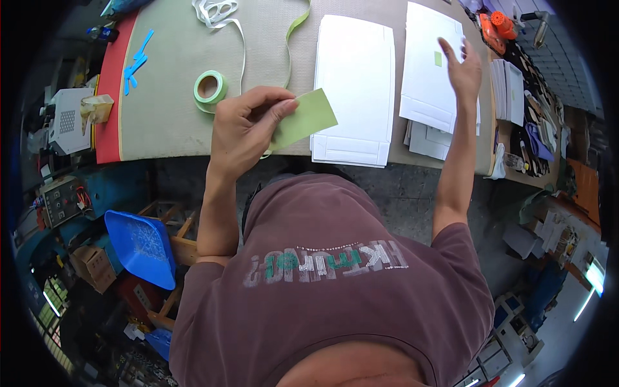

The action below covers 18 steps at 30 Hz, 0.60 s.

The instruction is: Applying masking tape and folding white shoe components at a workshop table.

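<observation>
Seen from above, the person's left hand point(248, 126) was raised near the front table edge, its wrist bent and forearm rising steeply from the elbow. Thumb and index finger pinched the left side of a light green rectangular slip point(309, 117), which slanted up to the right, its right end in front of the left border of the middle white card stack point(354, 84). The right arm reached farther forward; the right hand point(467, 69) hung over the right-hand white cards point(425, 84), thumb held apart from the fingers, near a small green patch point(438, 59).

The middle stack jutted slightly past the near edge of the table point(167, 122), and a narrow gap divided it from the right-hand cards. Bare tabletop lay between the roll of green tape point(211, 87) and the blue plastic pieces point(137, 64) near the red left border.

The left hand's other fingers were curled and partly hidden, and the right hand covered some of the card beneath; whether it touched that card could not be told. White ribbon point(219, 13) ran out of view at the top.
</observation>
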Available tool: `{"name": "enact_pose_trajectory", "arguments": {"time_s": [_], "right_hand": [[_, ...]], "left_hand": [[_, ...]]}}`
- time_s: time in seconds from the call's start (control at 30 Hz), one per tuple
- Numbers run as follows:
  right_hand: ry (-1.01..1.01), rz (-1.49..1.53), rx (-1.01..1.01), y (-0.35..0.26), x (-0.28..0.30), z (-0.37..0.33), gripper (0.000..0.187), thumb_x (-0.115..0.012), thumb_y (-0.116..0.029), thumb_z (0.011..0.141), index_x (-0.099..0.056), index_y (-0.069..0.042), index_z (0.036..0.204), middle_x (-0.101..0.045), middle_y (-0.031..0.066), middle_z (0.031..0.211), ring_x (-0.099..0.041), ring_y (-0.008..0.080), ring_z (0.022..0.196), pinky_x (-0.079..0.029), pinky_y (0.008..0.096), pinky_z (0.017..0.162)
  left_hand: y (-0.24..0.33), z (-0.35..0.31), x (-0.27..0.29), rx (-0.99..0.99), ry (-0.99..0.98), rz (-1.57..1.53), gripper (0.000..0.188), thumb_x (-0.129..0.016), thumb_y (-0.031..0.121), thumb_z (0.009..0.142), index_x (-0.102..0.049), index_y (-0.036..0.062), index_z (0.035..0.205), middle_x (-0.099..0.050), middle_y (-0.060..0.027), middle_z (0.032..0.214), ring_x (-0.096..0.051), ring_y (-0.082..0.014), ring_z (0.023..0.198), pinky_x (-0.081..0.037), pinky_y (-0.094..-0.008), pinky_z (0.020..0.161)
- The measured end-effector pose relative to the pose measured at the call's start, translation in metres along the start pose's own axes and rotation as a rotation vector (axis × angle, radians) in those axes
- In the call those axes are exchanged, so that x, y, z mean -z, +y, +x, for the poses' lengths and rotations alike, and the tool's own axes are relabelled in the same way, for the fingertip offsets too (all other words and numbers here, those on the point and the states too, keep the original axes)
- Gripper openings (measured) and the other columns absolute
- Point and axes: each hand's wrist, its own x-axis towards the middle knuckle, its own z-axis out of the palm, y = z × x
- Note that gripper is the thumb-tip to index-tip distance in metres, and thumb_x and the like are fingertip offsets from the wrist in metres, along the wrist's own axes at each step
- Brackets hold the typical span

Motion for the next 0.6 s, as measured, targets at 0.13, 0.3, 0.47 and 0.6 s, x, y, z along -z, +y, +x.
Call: {"name": "enact_pose_trajectory", "arguments": {"time_s": [0.13, 0.3, 0.47, 0.6], "right_hand": [[-0.999, 1.08, 0.128, -0.142, 0.015, -0.147, 0.026, -0.072, -0.01, 0.089, -0.069, 0.002, 0.111, -0.071, 0.0132, 0.108, -0.067, 0.0236, 0.101, -0.055, 0.034, 0.093], [-0.121, 0.942, 0.628, -0.125, -0.007, -0.174, 0.017, -0.077, -0.003, 0.079, -0.075, -0.004, 0.097, -0.07, 0.0109, 0.11, -0.063, 0.023, 0.105, -0.05, 0.0333, 0.085], [0.084, 0.283, 0.111, -0.03, -0.175, -0.134, 0.041, -0.081, -0.035, 0.079, -0.072, -0.003, 0.104, -0.058, 0.0187, 0.128, -0.048, 0.0346, 0.122, -0.042, 0.0442, 0.098], [0.005, -0.061, -0.133, -0.023, -0.183, -0.115, 0.069, -0.086, -0.052, 0.069, -0.065, 0.003, 0.106, -0.052, 0.0242, 0.124, -0.04, 0.0396, 0.118, -0.036, 0.0508, 0.099]], "left_hand": [[-0.002, 0.001, -0.013, 0.079, 0.016, 0.033, 0.012, -0.069, 0.004, 0.09, -0.074, -0.0021, 0.098, -0.07, -0.0045, 0.079, -0.055, -0.0072, 0.063, -0.045, -0.0175, 0.058], [-0.029, 0.002, 0.001, 0.188, 0.269, -0.247, 0.015, -0.069, 0.008, 0.091, -0.07, -0.0003, 0.104, -0.066, -0.0032, 0.082, -0.053, -0.0064, 0.067, -0.042, -0.0173, 0.059], [-0.054, 0.013, 0.035, -0.16, -0.02, -1.054, 0.022, -0.06, 0.006, 0.096, -0.062, 0.0029, 0.117, -0.061, -0.0031, 0.09, -0.051, -0.0086, 0.072, -0.043, -0.0219, 0.063], [-0.063, 0.007, 0.04, -0.378, -0.184, -1.392, 0.024, -0.054, 0.006, 0.098, -0.058, 0.0046, 0.121, -0.059, -0.0049, 0.093, -0.049, -0.0108, 0.074, -0.043, -0.0247, 0.064]]}}
